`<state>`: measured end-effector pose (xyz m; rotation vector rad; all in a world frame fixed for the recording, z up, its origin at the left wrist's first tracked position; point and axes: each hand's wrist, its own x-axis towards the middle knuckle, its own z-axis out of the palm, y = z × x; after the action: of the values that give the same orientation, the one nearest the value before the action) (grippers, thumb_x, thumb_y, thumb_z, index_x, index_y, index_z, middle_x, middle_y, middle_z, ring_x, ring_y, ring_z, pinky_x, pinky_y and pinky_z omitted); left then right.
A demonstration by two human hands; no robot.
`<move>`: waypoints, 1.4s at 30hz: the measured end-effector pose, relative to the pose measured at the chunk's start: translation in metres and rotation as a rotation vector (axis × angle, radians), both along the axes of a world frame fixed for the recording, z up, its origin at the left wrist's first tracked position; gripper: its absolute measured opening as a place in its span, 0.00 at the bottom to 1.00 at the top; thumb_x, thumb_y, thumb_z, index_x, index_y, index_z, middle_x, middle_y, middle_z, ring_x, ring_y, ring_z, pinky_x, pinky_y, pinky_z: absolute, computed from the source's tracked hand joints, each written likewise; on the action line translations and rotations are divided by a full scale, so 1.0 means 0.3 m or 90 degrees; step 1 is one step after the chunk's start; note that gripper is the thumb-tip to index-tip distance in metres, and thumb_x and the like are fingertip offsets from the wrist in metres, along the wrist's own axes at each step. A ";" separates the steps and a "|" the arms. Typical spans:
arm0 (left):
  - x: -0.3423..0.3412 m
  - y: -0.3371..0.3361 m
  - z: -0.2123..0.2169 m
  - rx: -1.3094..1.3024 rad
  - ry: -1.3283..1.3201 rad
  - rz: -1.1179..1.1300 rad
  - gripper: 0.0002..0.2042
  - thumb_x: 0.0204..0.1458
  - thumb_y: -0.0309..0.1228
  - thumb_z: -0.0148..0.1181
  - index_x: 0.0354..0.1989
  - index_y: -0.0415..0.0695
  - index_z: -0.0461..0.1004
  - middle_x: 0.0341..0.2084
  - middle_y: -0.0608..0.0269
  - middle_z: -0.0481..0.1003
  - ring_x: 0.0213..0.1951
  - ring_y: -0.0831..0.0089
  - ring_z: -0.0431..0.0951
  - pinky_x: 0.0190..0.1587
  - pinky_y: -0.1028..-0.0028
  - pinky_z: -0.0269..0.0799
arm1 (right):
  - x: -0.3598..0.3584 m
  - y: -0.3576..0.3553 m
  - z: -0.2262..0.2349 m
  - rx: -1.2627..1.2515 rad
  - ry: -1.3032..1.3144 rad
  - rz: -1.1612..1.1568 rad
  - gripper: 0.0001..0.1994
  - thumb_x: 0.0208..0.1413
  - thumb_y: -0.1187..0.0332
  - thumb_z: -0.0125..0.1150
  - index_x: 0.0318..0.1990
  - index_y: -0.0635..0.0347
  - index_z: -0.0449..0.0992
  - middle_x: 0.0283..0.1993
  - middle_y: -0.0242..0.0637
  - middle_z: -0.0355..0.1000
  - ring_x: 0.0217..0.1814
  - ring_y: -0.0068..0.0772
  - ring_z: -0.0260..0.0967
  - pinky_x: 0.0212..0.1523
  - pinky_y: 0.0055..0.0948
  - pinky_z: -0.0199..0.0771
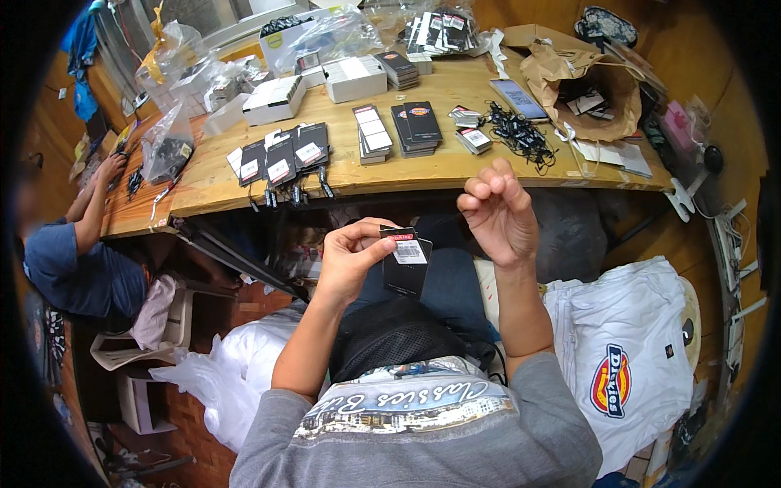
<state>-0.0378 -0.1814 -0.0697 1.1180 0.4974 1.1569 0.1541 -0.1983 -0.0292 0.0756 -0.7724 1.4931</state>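
Observation:
My left hand pinches the top of a black hang tag between thumb and fingers. A smaller card with a red strip and a white barcode label lies over the tag's front. Both hang above my lap, just off the table's front edge. To the right, and a little higher, my right hand is raised with its fingers curled together. A thin dark strand seems to run toward it from the tag, but what its fingertips hold is too small to make out.
On the wooden table lie finished-looking tags with cords, stacked black tags, small label cards, a tangle of black cords, a phone and a paper bag. White shirts sit at right; a co-worker is at left.

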 end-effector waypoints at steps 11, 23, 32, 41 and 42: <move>0.055 -0.004 -0.018 -0.074 -0.094 0.039 0.06 0.52 0.26 0.41 0.35 0.40 0.54 0.31 0.56 0.70 0.33 0.74 0.71 0.37 0.78 0.68 | -0.089 -0.035 -0.075 -0.082 -0.477 -0.287 0.06 0.44 0.80 0.53 0.32 0.70 0.71 0.29 0.40 0.71 0.29 0.24 0.69 0.32 0.17 0.70; 0.061 -0.044 -0.008 0.106 0.174 0.330 0.09 0.38 0.19 0.59 0.30 0.35 0.71 0.25 0.64 0.73 0.28 0.82 0.70 0.33 0.84 0.66 | -0.128 -0.062 -0.096 -0.056 -0.654 -0.495 0.04 0.40 0.80 0.58 0.26 0.68 0.71 0.26 0.34 0.68 0.26 0.19 0.66 0.29 0.15 0.66; 0.065 -0.053 0.001 0.295 0.306 0.398 0.07 0.36 0.19 0.59 0.27 0.36 0.71 0.23 0.63 0.73 0.25 0.80 0.71 0.28 0.83 0.67 | -0.145 -0.046 -0.099 -0.006 -0.658 -0.515 0.03 0.39 0.79 0.57 0.23 0.66 0.70 0.20 0.31 0.68 0.21 0.14 0.62 0.22 0.14 0.62; 0.062 -0.040 -0.004 0.594 0.395 0.454 0.10 0.32 0.15 0.58 0.27 0.37 0.69 0.22 0.55 0.72 0.24 0.64 0.74 0.27 0.77 0.68 | -0.170 -0.055 -0.097 0.096 -0.700 -0.640 0.04 0.38 0.81 0.56 0.22 0.68 0.67 0.22 0.34 0.67 0.21 0.17 0.62 0.23 0.16 0.63; 0.055 -0.035 -0.006 0.609 0.405 0.440 0.11 0.32 0.14 0.57 0.28 0.37 0.69 0.23 0.54 0.71 0.25 0.64 0.73 0.28 0.77 0.68 | -0.169 -0.053 -0.097 0.104 -0.706 -0.644 0.04 0.38 0.81 0.56 0.22 0.68 0.67 0.22 0.34 0.67 0.21 0.17 0.62 0.23 0.16 0.63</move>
<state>-0.0212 -0.1919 -0.0715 2.2942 0.9016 1.7007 0.1034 -0.2142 -0.0583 -0.9589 -1.4962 0.3862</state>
